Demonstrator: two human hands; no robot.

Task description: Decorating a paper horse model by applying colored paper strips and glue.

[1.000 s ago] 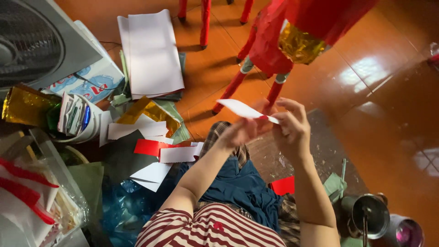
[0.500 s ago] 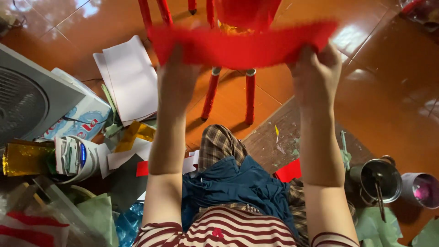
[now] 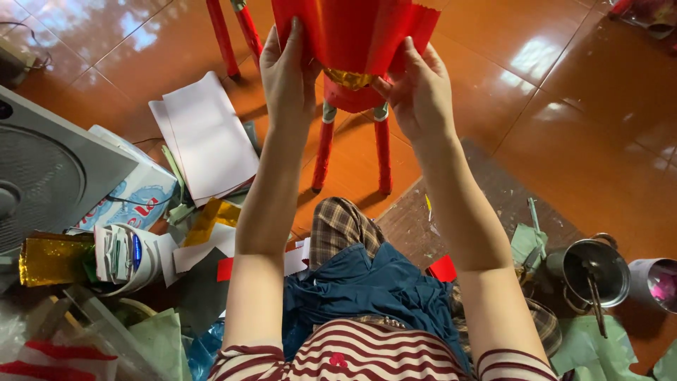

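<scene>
Left hand: pressed flat on the red paper, fingers spread, clasping its left side.
Right hand: grips the paper's right side.
Paper: curved between both hands, above gold foil.
Below: red legs.

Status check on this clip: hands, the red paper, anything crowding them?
Left hand and right hand both pressed on red paper sheet, wrapped round red-legged frame. Gold foil showing beneath. Nothing between hands; white paper sheets on floor left.

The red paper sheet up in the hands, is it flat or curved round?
Curved round. The red paper sheet bends around the red legged frame, with the left hand and right hand pressing its sides.
</scene>
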